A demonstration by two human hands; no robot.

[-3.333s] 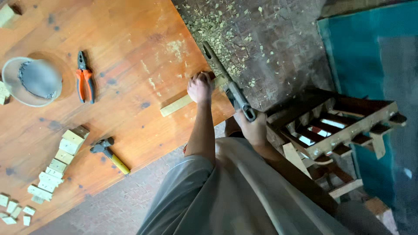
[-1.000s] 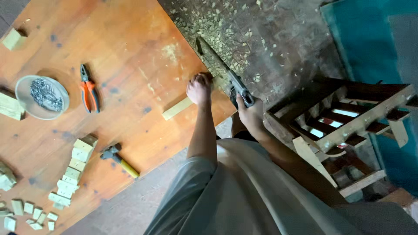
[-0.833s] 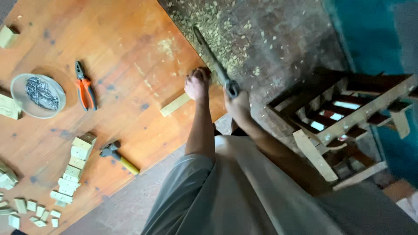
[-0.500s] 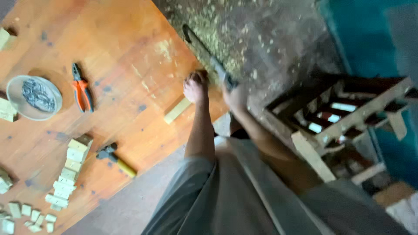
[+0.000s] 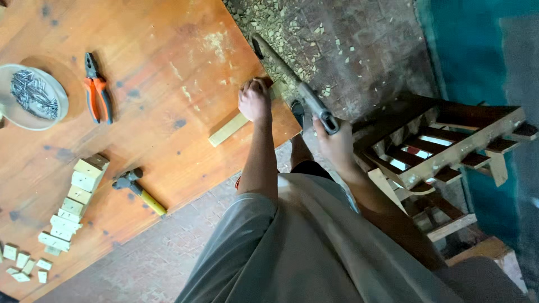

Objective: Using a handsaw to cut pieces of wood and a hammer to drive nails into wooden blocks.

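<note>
Hands: left [image 5: 254, 101] pins wood strip [image 5: 230, 128], right [image 5: 335, 145] grips handsaw [image 5: 286, 73].

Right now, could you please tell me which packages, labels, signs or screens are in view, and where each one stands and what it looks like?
None: no package, label, sign or screen shows.
The nearest to a container is a round pale dish of nails at the far left of the wooden table, beside orange-handled pliers.
</note>
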